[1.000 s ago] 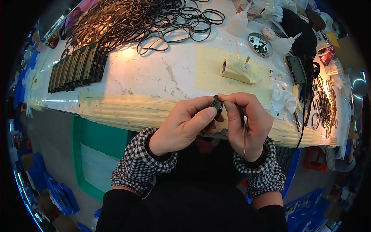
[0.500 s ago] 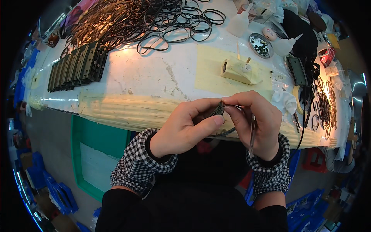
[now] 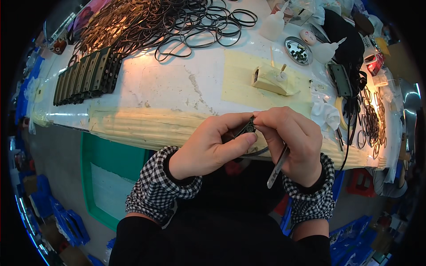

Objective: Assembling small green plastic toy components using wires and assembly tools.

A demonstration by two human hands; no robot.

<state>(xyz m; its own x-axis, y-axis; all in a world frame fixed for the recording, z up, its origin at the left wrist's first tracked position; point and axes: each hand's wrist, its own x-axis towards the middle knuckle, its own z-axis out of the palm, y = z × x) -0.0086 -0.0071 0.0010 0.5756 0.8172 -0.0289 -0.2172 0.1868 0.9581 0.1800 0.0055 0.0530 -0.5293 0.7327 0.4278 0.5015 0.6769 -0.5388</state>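
Above the table's near edge, my left hand (image 3: 211, 144) is closed around a small, dark, green-flecked piece (image 3: 249, 128). Its thumb presses on the near side, and the fingers cover much of it. A dark flat cord (image 3: 258, 152) curves below the piece toward my right hand. My right hand (image 3: 295, 144) has its thumb and forefinger pinched at the piece's upper tip, touching my left fingertips. Slim silver tweezers (image 3: 278, 167) lie tucked in the right palm, the flat end pointing down toward my lap. Whatever the right fingertips pinch is too small to make out.
Dark cord loops (image 3: 195, 26) heap at the back left, beside a row of olive-green blocks (image 3: 84, 76). A yellowish box (image 3: 271, 80) sits on yellow paper, near a round metal dish (image 3: 298, 50) and white squeeze bottles (image 3: 273, 26). A green bin (image 3: 88, 186) stands below the table.
The tweezers in my right hand have swung from near upright to slanting down-left. My right fingers have curled further in over the piece's tip. My left hand keeps its hold.
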